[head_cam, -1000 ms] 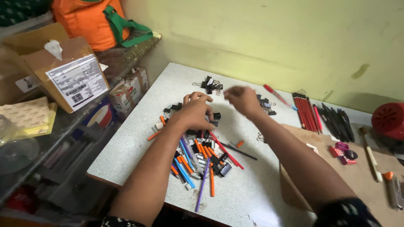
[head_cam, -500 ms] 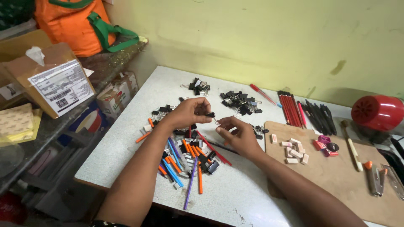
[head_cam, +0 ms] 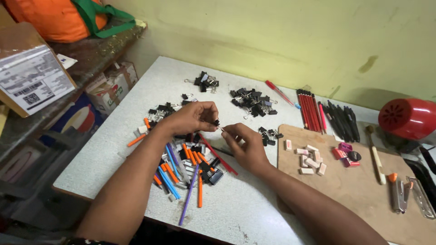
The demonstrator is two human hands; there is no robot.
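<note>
My left hand (head_cam: 191, 117) and my right hand (head_cam: 243, 144) meet above a mixed pile of pens and clips (head_cam: 188, 165) on the speckled white table (head_cam: 113, 154). Between their fingertips they pinch a small black binder clip (head_cam: 218, 123); the left fingers hold its black body and the right fingers hold its wire end. Two sorted heaps of black binder clips lie beyond, one (head_cam: 205, 81) at the far left and a larger one (head_cam: 253, 101) to its right. A few more clips (head_cam: 268, 135) lie just right of my right hand.
A wooden board (head_cam: 345, 181) on the right carries white erasers (head_cam: 311, 161), pink sharpeners (head_cam: 345, 154), a stapler (head_cam: 399, 195) and a brush. Red pencils (head_cam: 310, 110) and black pens (head_cam: 343, 120) lie in rows at the back. A red dome-shaped object (head_cam: 406, 118) stands far right. Cardboard boxes and an orange bag sit left.
My right hand has drawn back from the far clip heap to meet my left hand, and both now hold one small clip. The view has shifted closer and to the right.
</note>
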